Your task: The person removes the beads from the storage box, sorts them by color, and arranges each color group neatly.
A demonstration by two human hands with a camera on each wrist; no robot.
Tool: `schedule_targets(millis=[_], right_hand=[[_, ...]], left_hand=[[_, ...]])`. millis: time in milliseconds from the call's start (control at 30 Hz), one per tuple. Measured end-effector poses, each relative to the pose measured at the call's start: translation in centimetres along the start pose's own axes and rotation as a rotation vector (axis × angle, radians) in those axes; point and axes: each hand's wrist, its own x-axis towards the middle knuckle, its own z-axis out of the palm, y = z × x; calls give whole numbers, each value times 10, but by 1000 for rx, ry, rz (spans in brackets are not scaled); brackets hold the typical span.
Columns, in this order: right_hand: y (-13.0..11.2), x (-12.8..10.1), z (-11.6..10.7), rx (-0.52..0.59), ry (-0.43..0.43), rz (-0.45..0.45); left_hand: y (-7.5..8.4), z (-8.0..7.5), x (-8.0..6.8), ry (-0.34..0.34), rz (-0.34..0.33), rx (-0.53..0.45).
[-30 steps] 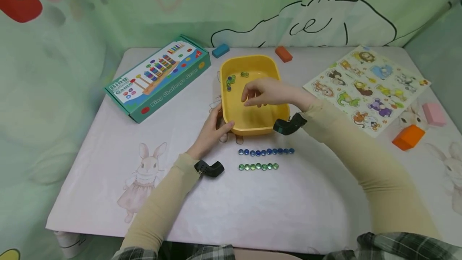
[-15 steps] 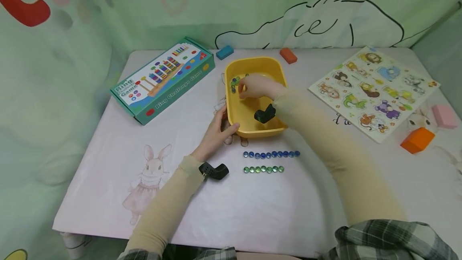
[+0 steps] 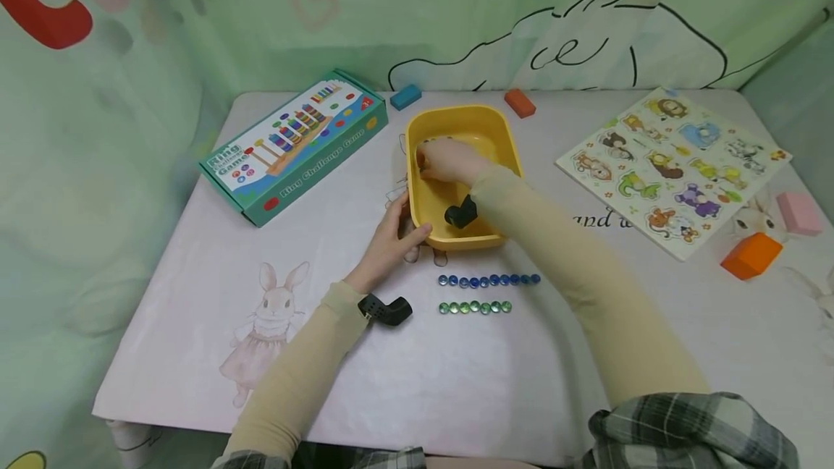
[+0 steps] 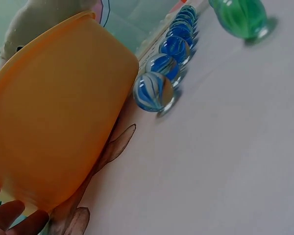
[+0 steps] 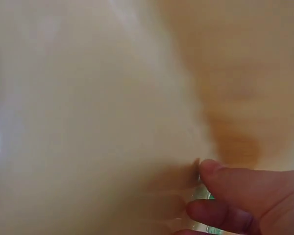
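A yellow plastic bin (image 3: 465,243) stands near the middle of the table. My left hand (image 3: 389,241) grips its near left corner, thumb over the rim and fingers along the outer wall. Inside the bin, my right hand (image 3: 451,160) reaches to the left wall with bent fingers and covers the marbles there. The right wrist view has its thumb and fingertips beside greenish glass marbles (image 5: 213,229); I cannot tell whether a marble is pinched. In front of the bin lie a row of blue marbles (image 3: 484,281) and a shorter row of green marbles (image 3: 475,307).
A green Ring Challenge Game box (image 3: 293,147) lies at the back left. Behind the bin are a blue block (image 3: 406,96) and a red-orange block (image 3: 520,103). To the right are an animal picture board (image 3: 674,165), an orange block (image 3: 751,256) and a pink block (image 3: 798,213).
My right hand has moved left and down inside the bin, over the marbles that showed before. My left hand keeps its grip on the bin. The head view has shifted slightly.
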Motion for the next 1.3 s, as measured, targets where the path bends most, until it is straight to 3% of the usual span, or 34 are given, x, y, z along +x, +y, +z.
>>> schedule_targets(millis=[267, 467, 633, 933, 1300], right_hand=[[4, -8, -3, 22, -37, -42], [4, -33, -19, 19, -58, -121], [7, -54, -26, 26, -51, -111], [13, -95, -29, 119, 9, -109], [30, -157, -15, 241, 144, -227]], left_hand=[[1, 0, -1, 1, -28, 19], [2, -1, 0, 10, -29, 22], [1, -1, 1, 9, -48, 38], [-32, 1, 13, 21, -50, 28], [-36, 2, 12, 39, -21, 23]])
